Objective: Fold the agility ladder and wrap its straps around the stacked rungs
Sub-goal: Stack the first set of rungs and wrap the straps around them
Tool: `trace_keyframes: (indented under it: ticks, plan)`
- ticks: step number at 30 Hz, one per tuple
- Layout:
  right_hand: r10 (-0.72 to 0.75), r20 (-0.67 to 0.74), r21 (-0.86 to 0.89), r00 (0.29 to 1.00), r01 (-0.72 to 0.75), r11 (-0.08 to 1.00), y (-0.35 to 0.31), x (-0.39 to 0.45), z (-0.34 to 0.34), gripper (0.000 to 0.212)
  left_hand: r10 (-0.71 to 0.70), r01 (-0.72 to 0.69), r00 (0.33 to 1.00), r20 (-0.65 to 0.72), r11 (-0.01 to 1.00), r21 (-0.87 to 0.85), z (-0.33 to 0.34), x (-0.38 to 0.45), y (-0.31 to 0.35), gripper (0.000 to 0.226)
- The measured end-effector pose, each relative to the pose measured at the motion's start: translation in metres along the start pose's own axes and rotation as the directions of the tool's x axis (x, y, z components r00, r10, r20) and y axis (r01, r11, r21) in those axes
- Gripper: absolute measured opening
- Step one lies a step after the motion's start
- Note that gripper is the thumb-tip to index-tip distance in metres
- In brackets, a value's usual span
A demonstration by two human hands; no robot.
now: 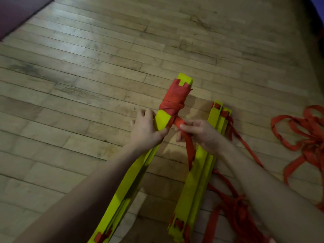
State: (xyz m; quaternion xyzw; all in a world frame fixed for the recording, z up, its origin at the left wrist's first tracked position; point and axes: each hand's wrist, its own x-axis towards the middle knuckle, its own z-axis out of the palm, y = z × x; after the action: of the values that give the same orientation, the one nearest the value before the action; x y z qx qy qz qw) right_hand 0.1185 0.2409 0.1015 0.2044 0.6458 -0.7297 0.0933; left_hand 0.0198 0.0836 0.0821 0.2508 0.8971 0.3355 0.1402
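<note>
Two stacks of yellow ladder rungs lie on the wooden floor. The left stack (133, 179) has red strap wound (172, 100) around its far end. My left hand (146, 128) grips this stack just below the wrapping. My right hand (198, 132) pinches the loose end of the red strap (190, 151), which comes off the wrapping and hangs down between the stacks. The right stack (198, 186) lies under my right forearm, with red strap threaded through its ends.
A loose tangle of red strap (305, 137) lies on the floor at the right, and more strap (233, 202) trails beside the right stack. A dark mat edge (19, 13) is at the far left corner.
</note>
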Motion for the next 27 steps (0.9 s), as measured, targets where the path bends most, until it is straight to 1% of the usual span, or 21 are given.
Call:
trace_keyframes:
  ticks: [3, 5, 7, 10, 13, 15, 17, 18, 20, 22, 24, 27]
  plan:
    - [-0.005, -0.035, -0.011, 0.999, 0.005, 1.000, 0.013, -0.011, -0.003, 0.013, 0.045, -0.046, 0.999, -0.009, 0.989, -0.144, -0.003, -0.003, 0.005, 0.045]
    - [-0.003, -0.051, 0.001, 0.999, 0.003, 1.000, 0.023, -0.017, -0.003, 0.012, 0.039, -0.049, 0.998, -0.053, 0.979, -0.198, -0.004, -0.007, 0.009, 0.043]
    - [0.022, -0.060, -0.027, 0.998, -0.023, 0.999, 0.029, -0.023, -0.003, 0.017, 0.036, -0.054, 0.995, -0.092, 0.976, -0.210, -0.008, -0.013, 0.012, 0.043]
    - [0.014, -0.088, -0.011, 0.996, -0.015, 1.000, 0.028, -0.030, 0.003, 0.014, 0.033, -0.049, 0.996, -0.086, 0.981, -0.188, -0.010, -0.021, 0.008, 0.046]
    - [-0.032, -0.145, 0.064, 0.989, 0.042, 0.997, 0.021, -0.032, 0.011, 0.015, 0.016, -0.024, 0.999, -0.040, 0.982, -0.185, -0.015, -0.027, 0.006, 0.052]
    - [-0.055, -0.190, 0.108, 0.980, 0.077, 0.991, 0.017, -0.034, 0.012, 0.017, 0.016, -0.007, 0.999, 0.036, 0.973, -0.232, -0.018, -0.031, 0.003, 0.056]
    - [-0.077, -0.213, 0.106, 0.974, 0.102, 0.989, 0.016, -0.036, 0.011, 0.019, 0.037, 0.004, 0.991, 0.126, 0.950, -0.312, -0.021, -0.036, 0.000, 0.052]
    - [-0.083, -0.217, 0.101, 0.973, 0.107, 0.989, 0.017, -0.037, 0.012, 0.019, 0.056, -0.001, 0.987, 0.148, 0.937, -0.348, -0.022, -0.038, -0.001, 0.047]
    - [-0.086, -0.223, 0.084, 0.971, 0.107, 0.991, 0.020, -0.037, 0.013, 0.020, 0.069, 0.005, 0.982, 0.177, 0.922, -0.387, -0.023, -0.038, -0.001, 0.042]
    - [-0.095, -0.228, 0.046, 0.969, 0.109, 0.993, 0.021, -0.036, 0.015, 0.021, 0.057, 0.025, 0.977, 0.205, 0.927, -0.375, -0.020, -0.039, 0.000, 0.051]
    - [-0.120, -0.231, -0.022, 0.965, 0.118, 0.993, 0.022, -0.036, 0.017, 0.021, 0.046, 0.014, 0.985, 0.164, 0.939, -0.344, -0.013, -0.041, -0.001, 0.056]
    - [-0.165, -0.247, -0.142, 0.955, 0.132, 0.981, 0.021, -0.035, 0.022, 0.022, 0.062, -0.035, 0.994, 0.086, 0.955, -0.294, -0.001, -0.048, -0.003, 0.038]
